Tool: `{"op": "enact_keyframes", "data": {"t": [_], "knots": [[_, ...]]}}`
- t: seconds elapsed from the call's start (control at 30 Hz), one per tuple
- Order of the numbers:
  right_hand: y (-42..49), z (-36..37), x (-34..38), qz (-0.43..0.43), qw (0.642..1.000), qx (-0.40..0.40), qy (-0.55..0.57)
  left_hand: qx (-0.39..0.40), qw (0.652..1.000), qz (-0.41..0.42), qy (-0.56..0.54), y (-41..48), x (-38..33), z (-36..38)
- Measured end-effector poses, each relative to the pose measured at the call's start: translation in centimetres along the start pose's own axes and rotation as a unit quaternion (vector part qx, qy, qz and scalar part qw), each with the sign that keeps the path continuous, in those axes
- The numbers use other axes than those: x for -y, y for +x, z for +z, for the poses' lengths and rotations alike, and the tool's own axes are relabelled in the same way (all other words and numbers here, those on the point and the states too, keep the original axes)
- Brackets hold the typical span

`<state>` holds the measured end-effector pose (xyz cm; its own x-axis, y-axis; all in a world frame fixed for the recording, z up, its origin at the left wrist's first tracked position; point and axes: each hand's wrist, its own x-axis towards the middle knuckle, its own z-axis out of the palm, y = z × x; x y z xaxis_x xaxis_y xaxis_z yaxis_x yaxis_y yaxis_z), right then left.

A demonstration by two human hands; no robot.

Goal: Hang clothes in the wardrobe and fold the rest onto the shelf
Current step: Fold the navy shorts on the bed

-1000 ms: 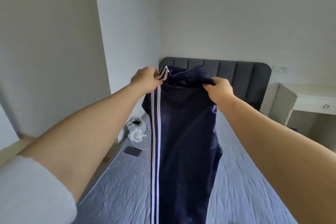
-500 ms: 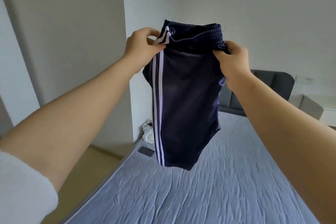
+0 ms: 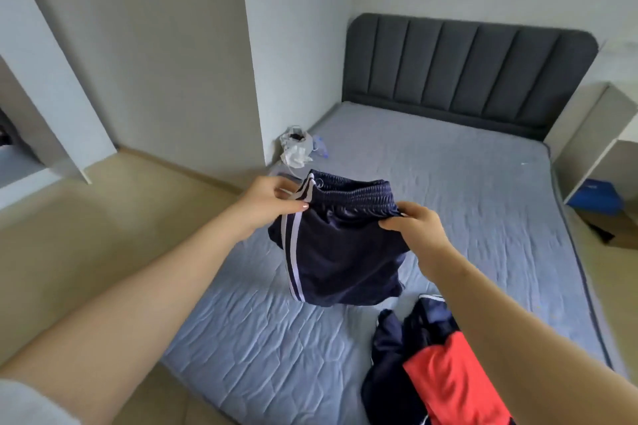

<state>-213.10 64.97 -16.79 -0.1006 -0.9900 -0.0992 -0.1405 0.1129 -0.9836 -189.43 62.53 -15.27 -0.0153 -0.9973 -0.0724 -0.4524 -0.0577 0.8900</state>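
Dark navy track pants (image 3: 341,252) with two white side stripes hang by their elastic waistband over the bed (image 3: 448,183). My left hand (image 3: 272,203) pinches the striped left end of the waistband. My right hand (image 3: 414,221) grips the right end. The pants look doubled over, their lower fold touching the mattress. A heap of other clothes, navy and red (image 3: 438,376), lies on the mattress at the lower right, partly behind my right forearm. An open wardrobe compartment (image 3: 13,134) shows at the far left edge.
A dark grey padded headboard (image 3: 469,69) stands at the far end. A crumpled white plastic bag (image 3: 297,145) sits at the bed's far left corner. A white bedside unit (image 3: 600,134) with a blue item under it is on the right. Beige floor lies to the left.
Both hands have come down from head height to just above the mattress, still holding the waistband. The view has tilted down, bringing the clothes heap into sight.
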Motion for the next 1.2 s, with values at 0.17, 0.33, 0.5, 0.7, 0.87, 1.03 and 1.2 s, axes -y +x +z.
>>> {"op": "enact_keyframes", "data": {"t": [0.17, 0.33, 0.5, 0.7, 0.87, 1.03, 1.2], "knots": [[-1.9, 0.8, -9.1, 0.116, 0.993, 0.014, -0.035, 0.038, 0.993, -0.109, 0.0, -2.7, 8.1, 4.4], [-1.9, 1.9, -14.7, 0.183, 0.98, 0.022, -0.079, 0.06, 0.983, -0.171, -0.002, -2.6, 13.6, 6.5], [2.6, 4.4, -17.5, 0.222, 0.966, 0.012, -0.131, 0.077, 0.977, -0.2, 0.003, 2.0, 16.9, 7.0], [12.3, 7.6, -18.0, 0.179, 0.909, -0.075, -0.368, 0.052, 0.976, -0.207, 0.034, 12.3, 19.5, 7.9], [21.3, 9.6, -19.1, 0.164, 0.932, -0.057, -0.317, 0.009, 0.983, -0.18, 0.03, 22.0, 21.0, 11.3], [19.6, 11.4, -26.2, 0.251, 0.868, 0.092, -0.418, 0.137, 0.967, -0.188, 0.107, 22.3, 27.1, 16.5], [15.2, 11.9, -34.0, 0.292, 0.829, 0.162, -0.449, 0.248, 0.932, -0.221, 0.142, 17.8, 33.9, 19.8]]}}
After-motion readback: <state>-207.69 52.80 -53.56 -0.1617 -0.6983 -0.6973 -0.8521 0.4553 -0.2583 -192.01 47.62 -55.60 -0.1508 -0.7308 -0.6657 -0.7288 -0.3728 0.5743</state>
